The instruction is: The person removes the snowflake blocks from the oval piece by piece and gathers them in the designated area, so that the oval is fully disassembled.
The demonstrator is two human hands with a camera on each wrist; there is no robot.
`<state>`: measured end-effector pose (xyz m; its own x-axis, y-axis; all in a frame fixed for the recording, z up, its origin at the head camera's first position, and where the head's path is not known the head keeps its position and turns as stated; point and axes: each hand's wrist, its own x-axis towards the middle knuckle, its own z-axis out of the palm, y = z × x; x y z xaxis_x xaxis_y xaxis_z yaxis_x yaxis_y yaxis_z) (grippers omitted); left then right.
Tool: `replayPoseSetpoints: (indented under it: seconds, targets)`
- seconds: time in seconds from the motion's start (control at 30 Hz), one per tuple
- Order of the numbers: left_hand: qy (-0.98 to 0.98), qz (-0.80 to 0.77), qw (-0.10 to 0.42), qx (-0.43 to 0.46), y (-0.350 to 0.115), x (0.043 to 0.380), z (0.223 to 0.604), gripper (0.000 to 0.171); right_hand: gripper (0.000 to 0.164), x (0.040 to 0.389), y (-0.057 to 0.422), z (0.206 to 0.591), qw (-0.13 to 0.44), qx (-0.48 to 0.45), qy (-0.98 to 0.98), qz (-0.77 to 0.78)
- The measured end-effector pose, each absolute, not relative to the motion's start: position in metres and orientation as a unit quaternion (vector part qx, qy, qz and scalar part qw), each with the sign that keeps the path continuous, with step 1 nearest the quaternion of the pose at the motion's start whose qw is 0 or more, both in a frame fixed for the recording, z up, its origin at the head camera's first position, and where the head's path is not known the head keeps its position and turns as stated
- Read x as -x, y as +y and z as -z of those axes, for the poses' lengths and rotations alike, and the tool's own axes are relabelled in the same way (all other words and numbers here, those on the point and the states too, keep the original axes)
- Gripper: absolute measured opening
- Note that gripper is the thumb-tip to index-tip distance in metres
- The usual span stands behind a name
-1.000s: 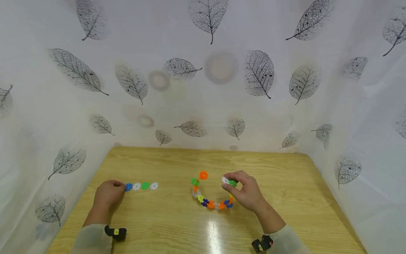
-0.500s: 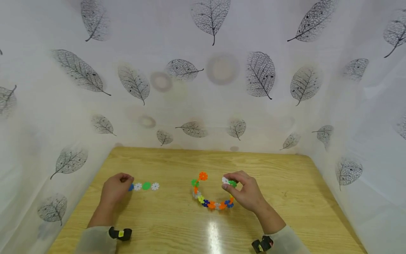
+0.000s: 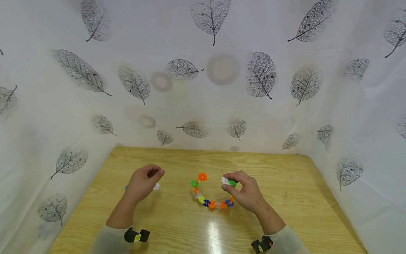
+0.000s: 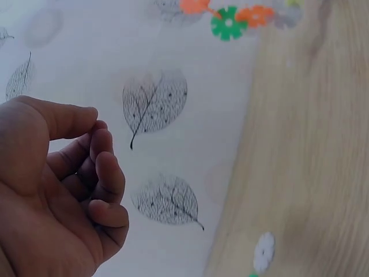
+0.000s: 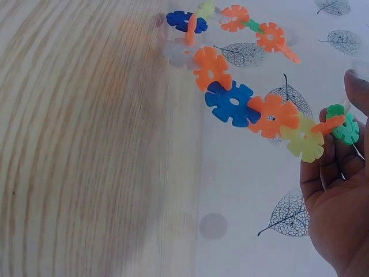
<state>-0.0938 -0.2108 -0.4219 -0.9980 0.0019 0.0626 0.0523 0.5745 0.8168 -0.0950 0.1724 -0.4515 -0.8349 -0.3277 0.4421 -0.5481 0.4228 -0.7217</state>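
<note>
A curved chain of flower-shaped interlocking plastic discs [image 3: 212,205] arcs over the middle of the table. My right hand [image 3: 245,192] pinches its right end, at a white disc [image 3: 225,180] beside a green one [image 5: 346,125]. An orange disc [image 3: 202,176] forms the raised left end. In the right wrist view, blue, orange and yellow discs trail away from the fingers. My left hand [image 3: 143,184] is above a short row of loose discs, with fingers loosely curled, thumb near index tip and nothing visible between them. It hides most of the row; a white disc [image 3: 157,186] shows beside it.
The wooden table [image 3: 285,211] ends at the back and sides against a whitish curtain [image 3: 203,102] printed with leaf skeletons. A sliver of a blue disc [image 3: 126,187] shows left of my left wrist.
My left hand has left the blue disc at the row's left end and moved right across the row, without the disc. The right hand stays at the chain's end.
</note>
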Motion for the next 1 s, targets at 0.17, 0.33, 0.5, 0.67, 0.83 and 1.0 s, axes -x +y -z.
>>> replayPoseSetpoints:
  seconds: [0.17,0.33,0.5,0.67,0.83,1.0]
  targets:
    - [-0.875,0.483,0.013,0.034,-0.189,0.095,0.419,0.018,0.029,0.095,0.172,0.453,0.122,-0.268,-0.833,-0.468]
    - [-0.866,0.497,0.004,0.054,-0.172,0.096,0.416,0.014,0.029,0.095,0.171,0.451,0.127,-0.271,-0.832,-0.467]
    - [-0.855,0.514,-0.005,0.076,-0.156,0.095,0.414,0.011,0.030,0.095,0.170,0.450,0.128,-0.273,-0.831,-0.468]
    - [-0.841,0.532,-0.021,0.100,-0.138,0.092,0.415,0.010,0.030,0.095,0.169,0.452,0.137,-0.283,-0.827,-0.467]
    - [-0.823,0.555,-0.046,0.116,-0.121,0.090,0.415,0.020,0.029,0.095,0.168,0.452,0.139,-0.289,-0.822,-0.471]
    - [-0.814,0.560,-0.071,0.136,-0.106,0.089,0.418,0.028,0.029,0.095,0.166,0.452,0.141,-0.300,-0.817,-0.471]
